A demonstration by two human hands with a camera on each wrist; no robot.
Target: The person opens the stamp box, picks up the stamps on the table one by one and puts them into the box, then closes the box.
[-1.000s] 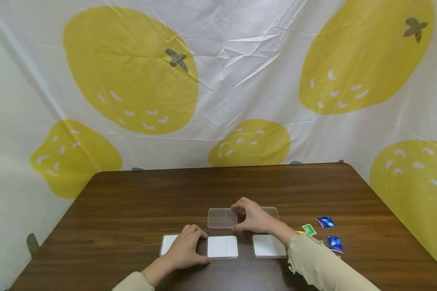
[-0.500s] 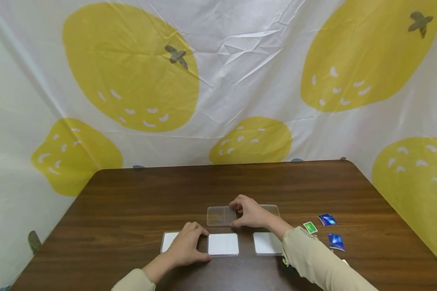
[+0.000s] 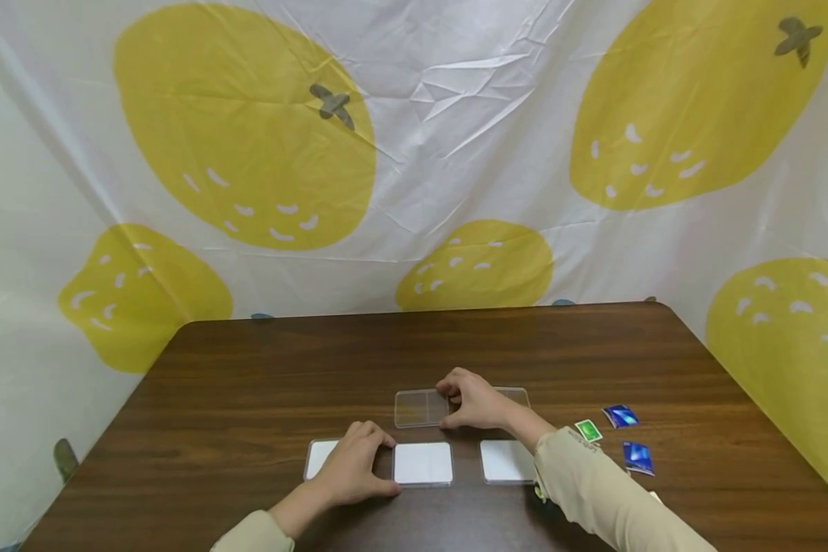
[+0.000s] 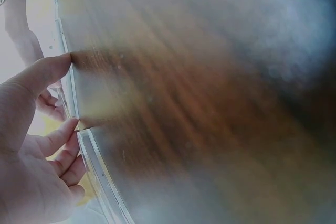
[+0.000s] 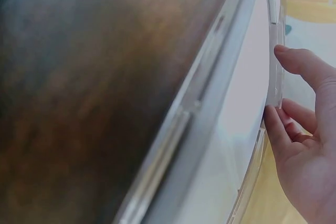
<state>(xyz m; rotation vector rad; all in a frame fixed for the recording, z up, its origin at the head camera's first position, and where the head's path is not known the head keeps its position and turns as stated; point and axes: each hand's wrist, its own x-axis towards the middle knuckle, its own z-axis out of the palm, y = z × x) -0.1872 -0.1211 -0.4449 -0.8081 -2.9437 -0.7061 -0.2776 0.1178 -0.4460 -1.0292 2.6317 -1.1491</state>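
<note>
Easing clear case [image 3: 414, 409] barely rightward since the earlier frame, pinching its right end with right grip [image 3: 474, 404], apparently for even control, on bench [image 3: 248, 368] beyond white case [image 3: 423, 464]; pinching that one's left corners with left grip [image 3: 353, 464], seemingly steadying it.

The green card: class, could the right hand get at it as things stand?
Probably yes: the green card lies uncovered, though the right hand would first have to leave its clear case.
</note>
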